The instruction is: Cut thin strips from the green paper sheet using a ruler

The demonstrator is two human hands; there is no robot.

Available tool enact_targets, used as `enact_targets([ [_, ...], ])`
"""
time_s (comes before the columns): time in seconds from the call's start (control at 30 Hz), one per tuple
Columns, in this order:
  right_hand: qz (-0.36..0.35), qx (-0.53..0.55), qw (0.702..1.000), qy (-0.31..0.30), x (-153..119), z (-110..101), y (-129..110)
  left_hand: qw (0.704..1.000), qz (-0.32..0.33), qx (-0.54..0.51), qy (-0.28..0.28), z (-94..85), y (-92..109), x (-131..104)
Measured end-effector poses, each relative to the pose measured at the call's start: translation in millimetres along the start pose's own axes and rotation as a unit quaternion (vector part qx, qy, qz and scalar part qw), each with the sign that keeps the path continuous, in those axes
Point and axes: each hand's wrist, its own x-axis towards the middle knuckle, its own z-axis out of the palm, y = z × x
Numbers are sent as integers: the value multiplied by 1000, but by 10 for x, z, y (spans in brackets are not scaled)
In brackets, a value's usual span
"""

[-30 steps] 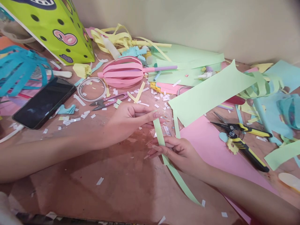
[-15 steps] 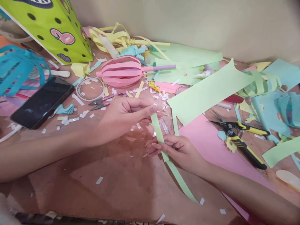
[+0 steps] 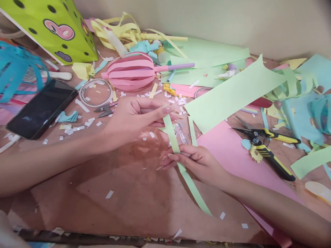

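Note:
Between my two hands runs a pale green paper strip [image 3: 172, 135], with a joint or overlap just below my right hand. My left hand [image 3: 141, 119] pinches its upper end between thumb and fingers. Lower down, my right hand [image 3: 192, 162] is closed on the strip, thumb on top, and the long tail curves down toward the table's front. Behind my right hand stands a short piece of another green strip [image 3: 192, 131]. A large green paper sheet [image 3: 227, 98] lies beyond it, over a pink sheet [image 3: 219, 148]. A clear ruler [image 3: 181, 133] is partly hidden behind the strip.
Black and yellow snips [image 3: 266, 148] lie at right. A pink paper lantern [image 3: 131, 71], a tape roll [image 3: 95, 93] and small scissors [image 3: 104, 109] sit behind my left hand. Left are a phone [image 3: 42, 108] and a green patterned bag [image 3: 67, 31]. Paper scraps litter the table.
The view has shifted slightly, so most things sit a little higher in it. Both hands keep their hold on the green strip, with hardly any movement.

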Motion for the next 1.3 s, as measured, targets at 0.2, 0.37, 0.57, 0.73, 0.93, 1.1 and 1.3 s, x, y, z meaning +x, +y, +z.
enact_targets([
  [0.2,24,30,999,-7,12,1,-26,1000,-4,-17,11,22,43,6],
  [0.37,34,33,999,-20,2,9,-89,999,-7,-21,45,43,85,11],
  [0.57,42,40,998,-17,5,19,-91,999,-14,-23,47,59,138,15],
  [0.73,47,70,996,-13,0,9,-1,999,-5,-18,51,43,102,13],
  [0.93,33,102,994,-13,13,16,59,998,6,-30,60,62,126,22],
  [1.1,39,120,992,-10,13,23,49,998,8,-48,41,83,155,24],
  [1.3,29,121,992,-13,16,28,57,998,17,-40,55,67,141,14],
])
